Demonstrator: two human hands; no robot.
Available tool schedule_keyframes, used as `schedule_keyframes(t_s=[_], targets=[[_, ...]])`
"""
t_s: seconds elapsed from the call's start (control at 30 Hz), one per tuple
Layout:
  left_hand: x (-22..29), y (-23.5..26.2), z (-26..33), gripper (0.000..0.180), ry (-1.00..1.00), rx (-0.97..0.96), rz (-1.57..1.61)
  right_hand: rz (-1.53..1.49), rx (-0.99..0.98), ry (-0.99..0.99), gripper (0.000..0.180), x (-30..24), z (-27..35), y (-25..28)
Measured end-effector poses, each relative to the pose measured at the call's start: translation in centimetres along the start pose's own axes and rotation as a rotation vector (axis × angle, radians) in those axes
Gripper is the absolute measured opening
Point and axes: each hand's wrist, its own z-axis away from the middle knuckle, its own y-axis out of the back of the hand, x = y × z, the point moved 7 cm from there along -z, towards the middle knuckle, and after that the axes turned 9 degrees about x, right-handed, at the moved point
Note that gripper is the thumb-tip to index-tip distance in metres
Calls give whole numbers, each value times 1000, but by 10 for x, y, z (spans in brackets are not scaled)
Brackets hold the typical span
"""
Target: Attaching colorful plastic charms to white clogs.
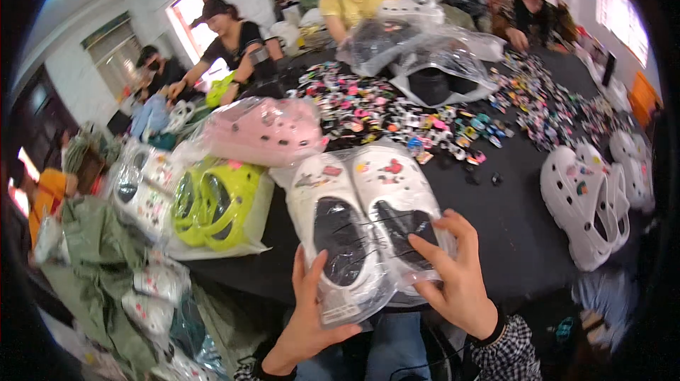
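Note:
A pair of white clogs (327,200) with dark insoles and colourful charms on the toes lies in a clear plastic bag, toes pointing away from me. My left hand (312,321) grips the bag's lower left corner near one heel, thumb and fingers apart around it. On the other side my right hand (457,278) holds the bag's right edge, with its index finger lying over the right clog's insole. Touching the bag's far left is a pink bagged clog pair (258,129). A lime-green bagged pair (219,200) sits left of it.
Loose shoe charms (382,112) cover the middle of the black table (510,239). White clogs (577,197) stand at the right. More bagged clogs (432,73) are piled at the back. Several people sit around the table. A green sack (99,253) with bagged clogs is at lower left.

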Motion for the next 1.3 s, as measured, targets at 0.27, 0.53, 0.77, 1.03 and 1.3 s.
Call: schedule_keyframes(t_s=[0.27, 0.53, 0.77, 1.03, 1.3], targets=[[12, -13, 1, 95, -188, 35, -250, -227, 16, -89, 42, 6, 5, 1], [25, -20, 69, 77, -252, 210, -85, -393, 32, 86, 20, -10, 11, 2], [15, -12, 64, 80, -260, 144, 80, -424, -25, -121, 25, 6, 12, -8], [27, -1, 63, 62, -359, 143, -362, -424, -65, -146, 25, -6, 15, -7], [34, 9, 45, 40, -484, 250, -175, 85, 414, -48, 52, -36, 34, 40]])
